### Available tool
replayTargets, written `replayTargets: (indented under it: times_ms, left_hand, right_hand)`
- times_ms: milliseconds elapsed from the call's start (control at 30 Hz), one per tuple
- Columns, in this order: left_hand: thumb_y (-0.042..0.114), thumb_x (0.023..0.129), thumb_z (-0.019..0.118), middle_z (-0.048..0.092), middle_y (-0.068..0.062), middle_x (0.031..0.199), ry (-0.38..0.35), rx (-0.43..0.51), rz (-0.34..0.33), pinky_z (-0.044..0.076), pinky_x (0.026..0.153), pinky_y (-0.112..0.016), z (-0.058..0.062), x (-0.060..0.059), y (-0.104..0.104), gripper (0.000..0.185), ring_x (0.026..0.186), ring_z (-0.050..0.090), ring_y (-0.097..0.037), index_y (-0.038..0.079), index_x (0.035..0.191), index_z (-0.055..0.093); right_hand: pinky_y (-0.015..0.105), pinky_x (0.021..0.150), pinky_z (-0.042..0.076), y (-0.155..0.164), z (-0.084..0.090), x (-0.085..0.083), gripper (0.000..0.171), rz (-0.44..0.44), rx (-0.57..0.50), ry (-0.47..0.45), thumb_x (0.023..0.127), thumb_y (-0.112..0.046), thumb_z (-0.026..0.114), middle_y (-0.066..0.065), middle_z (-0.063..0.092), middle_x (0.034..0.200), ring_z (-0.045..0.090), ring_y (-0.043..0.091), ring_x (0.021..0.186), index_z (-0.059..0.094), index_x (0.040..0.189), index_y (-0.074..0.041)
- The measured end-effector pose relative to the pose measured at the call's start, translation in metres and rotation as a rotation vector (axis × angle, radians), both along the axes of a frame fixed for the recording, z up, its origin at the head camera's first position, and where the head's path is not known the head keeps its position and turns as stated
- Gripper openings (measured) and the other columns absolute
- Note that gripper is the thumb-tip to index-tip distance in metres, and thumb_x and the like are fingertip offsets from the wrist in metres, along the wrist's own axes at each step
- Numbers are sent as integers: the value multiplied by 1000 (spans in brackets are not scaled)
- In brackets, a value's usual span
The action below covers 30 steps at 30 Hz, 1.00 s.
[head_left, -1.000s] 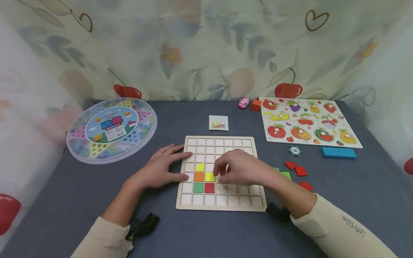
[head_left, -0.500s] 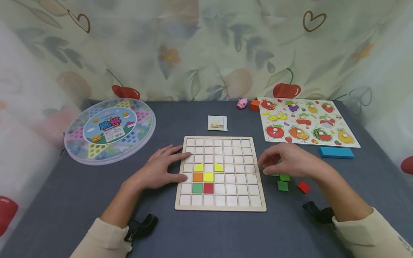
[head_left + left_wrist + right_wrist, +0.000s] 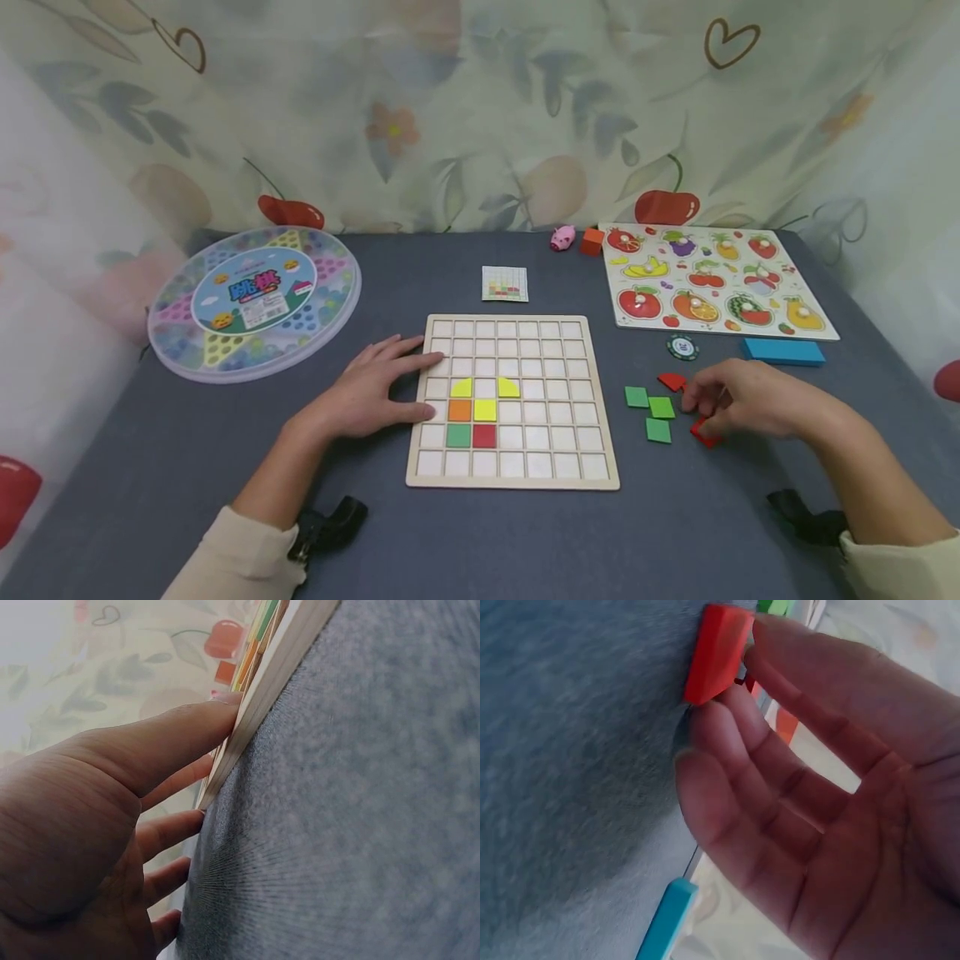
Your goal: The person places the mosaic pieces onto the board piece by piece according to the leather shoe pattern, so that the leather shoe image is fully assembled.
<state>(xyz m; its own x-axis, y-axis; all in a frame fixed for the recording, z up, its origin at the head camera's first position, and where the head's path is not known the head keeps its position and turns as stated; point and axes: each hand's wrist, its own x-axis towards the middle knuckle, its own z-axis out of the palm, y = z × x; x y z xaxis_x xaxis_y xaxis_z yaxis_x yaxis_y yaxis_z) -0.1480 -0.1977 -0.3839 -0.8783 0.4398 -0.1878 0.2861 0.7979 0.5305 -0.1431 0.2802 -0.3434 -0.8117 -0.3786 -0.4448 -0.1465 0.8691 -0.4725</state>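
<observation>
A wooden grid board (image 3: 512,475) lies mid-table with a few coloured tiles: two yellow curved pieces (image 3: 462,387), an orange (image 3: 460,410), a yellow, a green (image 3: 459,435) and a red (image 3: 485,435). My left hand (image 3: 390,383) rests flat on the board's left edge; in the left wrist view its fingers (image 3: 187,727) lie against the board's rim (image 3: 277,660). Right of the board, my right hand (image 3: 697,412) pinches a loose red tile (image 3: 705,432) on the cloth. In the right wrist view, thumb and fingers touch that red tile (image 3: 716,652).
Three green tiles (image 3: 657,430) and another red tile (image 3: 672,381) lie beside the right hand. Behind are a poker chip (image 3: 683,347), a blue block (image 3: 783,352), a fruit puzzle (image 3: 716,283), a pattern card (image 3: 505,284), a pink pig (image 3: 562,238) and a round game case (image 3: 255,300).
My right hand left the board, where a second yellow curved piece now sits, moved right over the loose tiles and took hold of a red one. The left hand has stayed put.
</observation>
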Motion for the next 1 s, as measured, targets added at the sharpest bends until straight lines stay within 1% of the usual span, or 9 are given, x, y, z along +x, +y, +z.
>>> replayTargets:
  times_ms: [100,200,300,400,533,633,733,833,1000]
  left_hand:
    - [47,92,76,26,-8,172,3,2,1,11,123,-70,0,0,0,76,159,11,-43,26,158,46]
    - [47,91,76,26,-8,172,4,3,2,11,123,-70,0,0,-1,76,159,11,-43,26,158,46]
    - [48,91,76,26,-8,172,2,4,0,10,123,-69,-1,0,0,76,159,11,-43,26,158,47]
    - [48,91,76,26,-8,172,-1,8,1,9,124,-69,-1,0,0,76,159,11,-43,26,158,46]
    - [47,91,77,25,-7,172,-5,12,4,8,124,-68,0,0,0,76,159,10,-43,26,158,46]
    - [47,91,77,25,-7,172,-3,9,4,9,124,-68,0,0,0,76,159,10,-42,26,158,46]
    - [48,91,77,25,-7,172,1,2,2,11,124,-69,0,0,0,77,159,11,-42,27,158,46]
    - [48,91,77,26,-7,172,5,-4,1,12,123,-69,0,0,0,76,159,11,-42,28,158,46]
    - [50,91,76,26,-6,172,5,-21,7,15,122,-71,2,0,0,76,159,13,-41,30,158,46]
  right_hand:
    - [29,65,47,4,-1,3,27,-1,-3,-23,81,-15,85,0,60,91,54,18,86,71,104,-15]
    - [28,64,48,5,-2,6,26,17,-5,-19,81,-14,84,0,59,93,54,17,85,69,103,-16]
    - [27,63,47,5,-1,9,23,36,-5,-9,82,-12,83,0,58,94,54,17,82,68,100,-15]
    - [27,62,47,4,0,9,22,33,7,-15,82,-11,83,0,57,91,54,16,79,66,95,-15]
    - [27,62,47,2,5,5,22,22,-10,-24,83,-17,85,0,59,83,55,17,77,64,91,-14]
    - [26,63,49,-2,9,0,23,18,-71,-4,84,-23,85,0,61,82,57,16,76,67,94,-14]
    - [25,65,50,-16,13,-4,25,33,-141,35,87,-26,84,-1,64,85,58,15,77,72,105,-13]
    - [26,67,51,-37,18,-7,25,51,-191,58,89,-24,82,-2,67,88,59,15,79,76,111,-13]
    - [27,66,50,-79,23,-13,20,93,-226,58,90,-20,80,-1,67,85,59,17,78,76,109,-13]
